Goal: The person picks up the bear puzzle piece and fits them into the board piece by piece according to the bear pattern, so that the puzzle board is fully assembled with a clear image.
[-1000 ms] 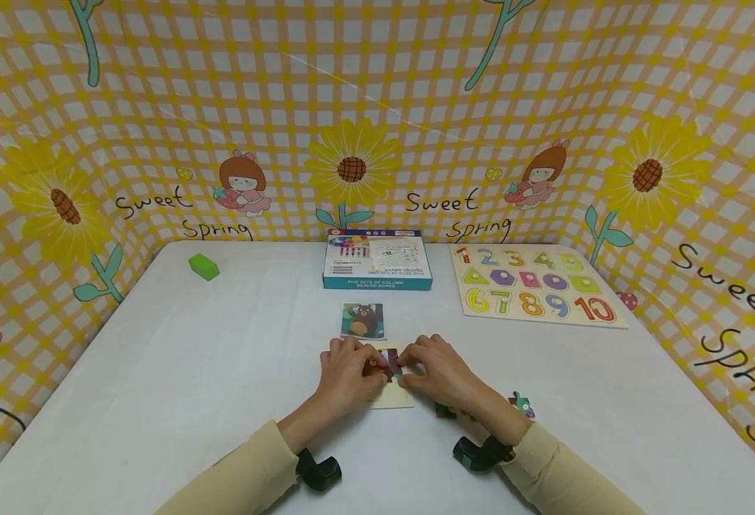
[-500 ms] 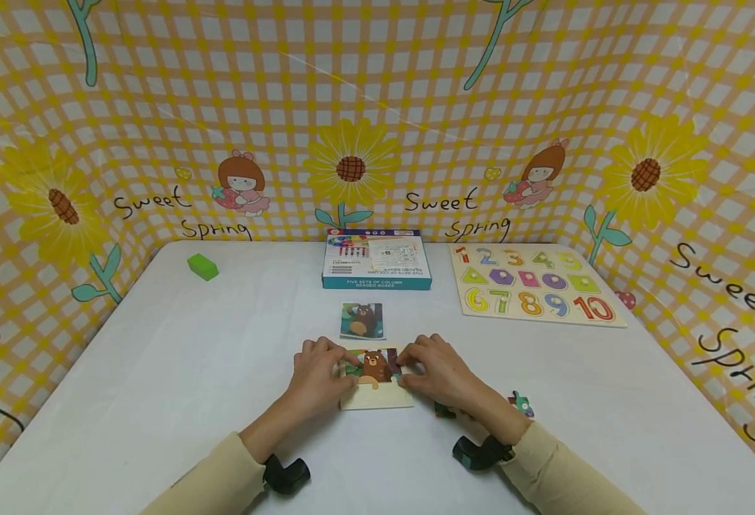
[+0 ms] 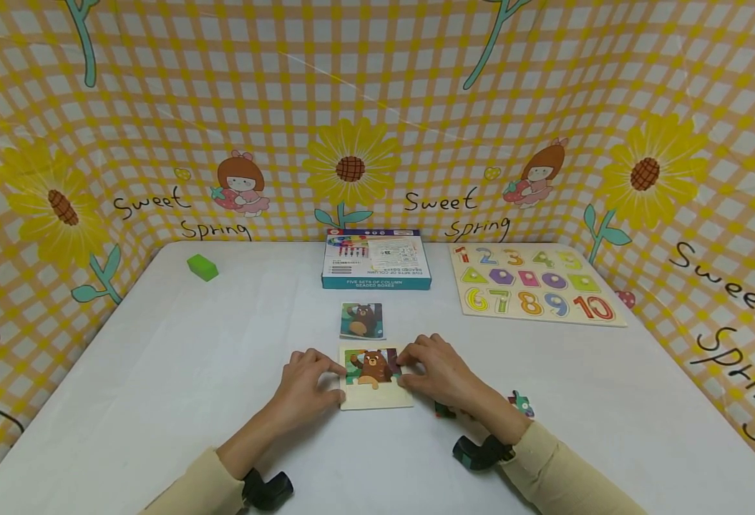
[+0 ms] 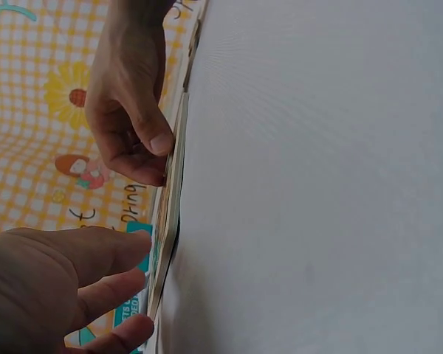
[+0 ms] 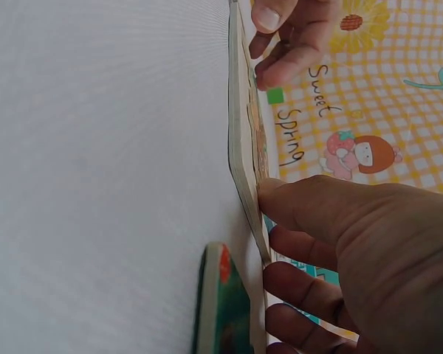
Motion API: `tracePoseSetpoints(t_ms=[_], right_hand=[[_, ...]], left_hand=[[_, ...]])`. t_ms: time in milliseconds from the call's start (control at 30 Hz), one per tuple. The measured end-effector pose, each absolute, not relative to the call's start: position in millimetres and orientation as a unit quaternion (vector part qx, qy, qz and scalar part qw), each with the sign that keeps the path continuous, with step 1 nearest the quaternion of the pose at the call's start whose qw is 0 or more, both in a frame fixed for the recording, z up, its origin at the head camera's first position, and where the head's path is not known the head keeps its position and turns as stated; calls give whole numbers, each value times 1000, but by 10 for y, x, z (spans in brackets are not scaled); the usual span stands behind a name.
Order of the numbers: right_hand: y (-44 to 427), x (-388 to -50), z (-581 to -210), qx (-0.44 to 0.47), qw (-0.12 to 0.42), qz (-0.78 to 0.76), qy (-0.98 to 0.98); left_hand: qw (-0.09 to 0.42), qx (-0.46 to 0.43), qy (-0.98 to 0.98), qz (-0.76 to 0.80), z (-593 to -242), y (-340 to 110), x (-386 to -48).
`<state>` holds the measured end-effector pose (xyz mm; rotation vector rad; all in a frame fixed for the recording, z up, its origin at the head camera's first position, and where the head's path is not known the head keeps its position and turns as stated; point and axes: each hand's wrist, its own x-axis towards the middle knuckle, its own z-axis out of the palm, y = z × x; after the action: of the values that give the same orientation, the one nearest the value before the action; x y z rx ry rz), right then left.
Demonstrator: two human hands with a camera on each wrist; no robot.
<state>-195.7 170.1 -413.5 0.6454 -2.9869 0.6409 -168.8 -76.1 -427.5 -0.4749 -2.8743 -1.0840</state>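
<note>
Right hand (image 3: 440,373) relaxed, with thumb and forefinger parted, touches the right side of a pale puzzle board (image 3: 377,399), gripping nothing that I can make out from where I stand. Across from it the left hand (image 3: 305,388) is spread fairly wide at the board's left edge, its fingertips at that side; whether they press on it I can't tell. Between the two hands the board lies flat on the white counter (image 3: 210,386), a bear picture (image 3: 373,366) filling its far part and bare wood showing nearer the person. Straight beyond the hands lies a small bear card (image 3: 361,320), and past that a blue and white box (image 3: 377,261). Loose puzzle pieces (image 3: 522,405) lie by the right wrist, some partly covered by the forearm. Farther out, beyond the right hand and to its right, is a number board (image 3: 514,292); well beyond the left hand, to its left, sits a green block (image 3: 203,267).
</note>
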Motion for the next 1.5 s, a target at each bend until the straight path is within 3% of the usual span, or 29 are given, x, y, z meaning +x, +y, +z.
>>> tracePoseSetpoints(t_ms=[1100, 1500], right_hand=[[1704, -1925, -4095, 196, -4, 217, -956], [1919, -1806, -3980, 199, 9, 206, -958]], left_hand=[[36, -174, -921, -346, -4342, -793, -1640], [42, -180, -920, -346, -4336, -793, -1632]])
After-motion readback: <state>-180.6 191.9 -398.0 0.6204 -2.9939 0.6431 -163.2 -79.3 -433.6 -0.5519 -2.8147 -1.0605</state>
